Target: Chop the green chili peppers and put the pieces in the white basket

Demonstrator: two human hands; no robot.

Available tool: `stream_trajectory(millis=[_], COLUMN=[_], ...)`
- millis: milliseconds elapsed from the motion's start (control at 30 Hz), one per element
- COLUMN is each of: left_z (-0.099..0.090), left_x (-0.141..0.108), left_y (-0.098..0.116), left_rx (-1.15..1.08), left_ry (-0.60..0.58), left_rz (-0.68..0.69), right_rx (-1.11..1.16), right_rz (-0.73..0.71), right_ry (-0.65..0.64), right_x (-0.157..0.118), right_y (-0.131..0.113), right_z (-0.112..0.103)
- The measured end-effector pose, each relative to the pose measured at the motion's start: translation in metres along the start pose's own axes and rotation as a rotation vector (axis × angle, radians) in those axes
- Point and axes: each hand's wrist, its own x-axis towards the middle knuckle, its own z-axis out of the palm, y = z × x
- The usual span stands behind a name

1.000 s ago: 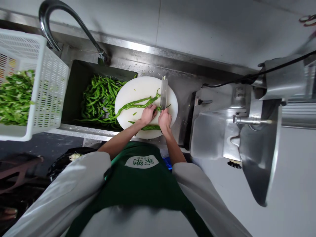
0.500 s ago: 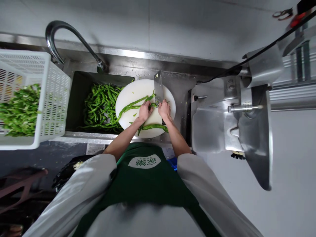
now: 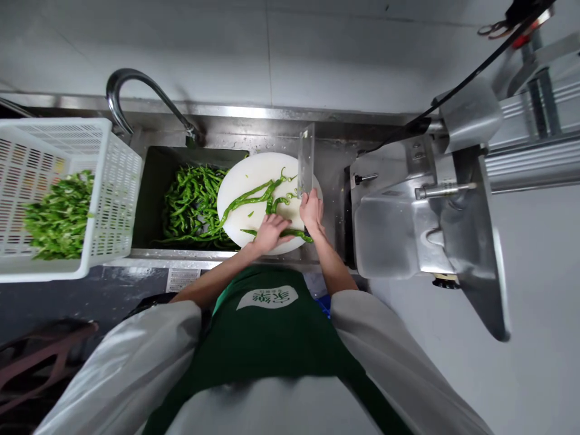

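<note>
A white round cutting board (image 3: 235, 175) holds long green peppers (image 3: 247, 198), some whole and some in pieces. My right hand (image 3: 312, 211) is closed round the handle of a cleaver (image 3: 306, 160), whose broad blade points away from me over the board's right side. Over a green pepper at the board's near edge (image 3: 299, 234) lies my left hand (image 3: 270, 232), fingers stretched out and apart. Part of that pepper is hidden under the hand. Cut pepper pieces (image 3: 283, 200) lie between the hands.
Left of the board, a dark bin (image 3: 147, 199) set in the sink holds many green peppers (image 3: 193, 202). A white plastic basket (image 3: 118, 205) with leafy greens stands further left, near a curved faucet (image 3: 136, 74). On the right is a metal slicing machine (image 3: 385, 235).
My left hand has moved toward me, off the pepper pieces and over the pepper at the near edge. The cleaver has shifted right, away from the pieces.
</note>
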Motion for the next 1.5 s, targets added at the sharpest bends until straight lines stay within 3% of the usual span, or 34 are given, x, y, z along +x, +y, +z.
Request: stream_trajectory(millis=[67, 167, 267, 367, 700, 967, 1233, 1400, 1500], left_z=[0.012, 0.027, 0.032, 0.029, 0.029, 0.024, 0.036, 0.017, -0.005], left_x=[-0.012, -0.016, -0.013, -0.011, -0.009, -0.017, -0.033, -0.045, -0.027], left_y=[0.007, 0.007, 0.001, -0.003, -0.009, -0.001, 0.001, -0.01, -0.019], left_rx=[0.011, -0.004, -0.032, -0.052, -0.104, -0.067, -0.137, -0.115, -0.128], left_ry=[-0.087, -0.053, 0.015, 0.005, -0.074, -0.073, 0.081, 0.126, 0.198], left_rz=[0.027, -0.114, -0.2, -0.206, -0.19, -0.21, -0.22, -0.257, -0.278], right_rx=[-0.051, -0.129, -0.186, -0.211, -0.22, -0.197, -0.132, -0.047, 0.016], right_rz=[0.005, 0.02, 0.029, 0.039, 0.035, 0.026, 0.095, 0.085, 0.07], right_ry=[0.038, 0.049, 0.025, -0.039, -0.224, -0.215, -0.207, -0.187, -0.053], right_x=[-0.024, -0.063, -0.094, -0.108, -0.087, -0.078, -0.075, -0.073, -0.072], right_y=[0.013, 0.031, 0.044, 0.05, 0.048, 0.059, 0.067, 0.07, 0.075], right_z=[-0.013, -0.024, -0.021, -0.011, 0.004, 0.006, 0.011, 0.005, -0.008])
